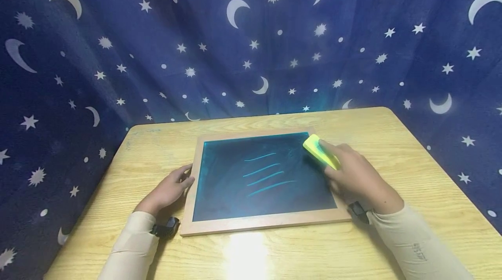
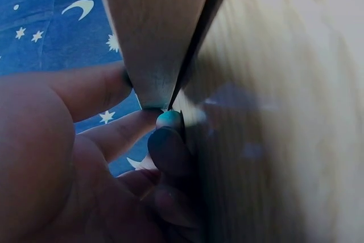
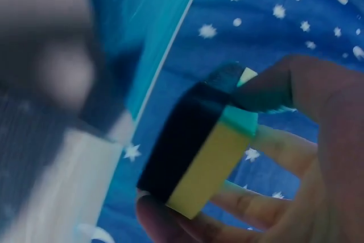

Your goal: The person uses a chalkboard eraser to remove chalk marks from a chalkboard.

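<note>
A wood-framed chalkboard (image 1: 227,201) lies on the table with several turquoise chalk lines (image 1: 266,177) in its middle. At its left edge, my left hand (image 1: 168,190) holds the frame, thumb against the upper edge and bent fingers by the side. In the left wrist view, turquoise dust marks a fingertip (image 2: 169,119). Over the board's upper right part, my right hand (image 1: 358,173) grips a yellow chalkboard eraser (image 1: 322,153) between thumb and fingers. Seen from the right wrist, the eraser (image 3: 207,174) shows its dark felt face, held apart from the board.
The light wood table (image 1: 157,153) extends around the board, with faint bluish smudges near its far left corner. A dark blue curtain (image 1: 219,53) with moons and stars stands behind and at both sides. Each wrist wears a black camera (image 1: 166,227).
</note>
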